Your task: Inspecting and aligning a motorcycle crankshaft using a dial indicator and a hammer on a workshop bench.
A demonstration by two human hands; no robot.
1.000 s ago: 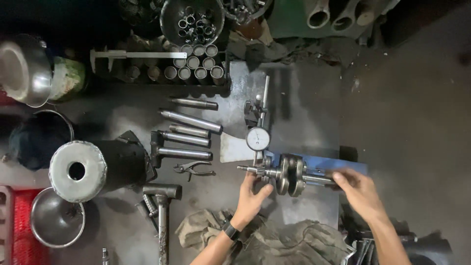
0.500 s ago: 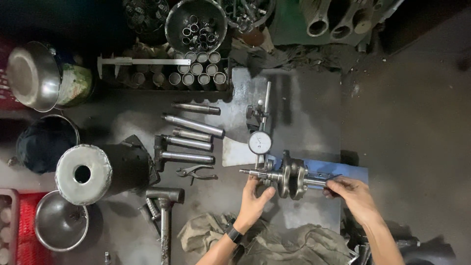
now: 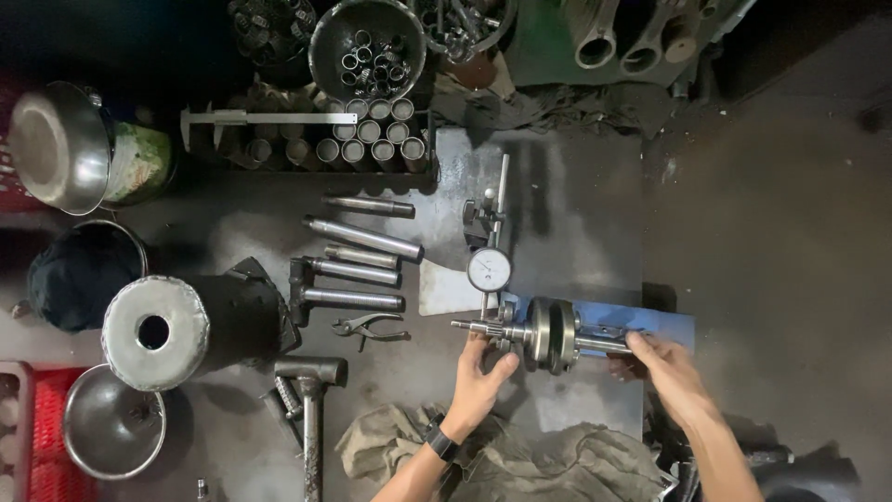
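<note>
Crankshaft (image 3: pixel 548 335) is the landmark: it lies with its long axis running left to right on a blue stand (image 3: pixel 664 325) set on a grey metal plate (image 3: pixel 567 223), its twin round webs at the middle and a thin shaft sticking out each way. Far to its left sit a steel bowl (image 3: pixel 51 144), a heavy cylinder with a hole in its top (image 3: pixel 153 330) and a second bowl (image 3: pixel 111 423) below that. Nearer, left of the crankshaft, several steel rods (image 3: pixel 362 237) lie side by side, with pliers (image 3: pixel 370 325) under them and a hammer (image 3: pixel 311 409) lower down. Up and left of the crankshaft a vernier caliper (image 3: pixel 269 118) rests beside a row of small sleeves (image 3: pixel 367 149). Directly above the crankshaft's left shaft stands a dial gauge (image 3: pixel 489 270) on its post, just beside that shaft. The left hand (image 3: pixel 483 376) comes up from below, wearing a watch, its fingers (image 3: pixel 476 349) touching the left shaft from underneath and its thumb spread toward the webs; they look loosely curled on it rather than clamped, and I cannot tell how firm the hold is. The right hand (image 3: pixel 664 367) reaches in from the lower right, its fingers closed around the right shaft end. Each hand thus meets its own end of the axis, both equally near. Below the crankshaft lies a crumpled rag (image 3: pixel 520 460).
</note>
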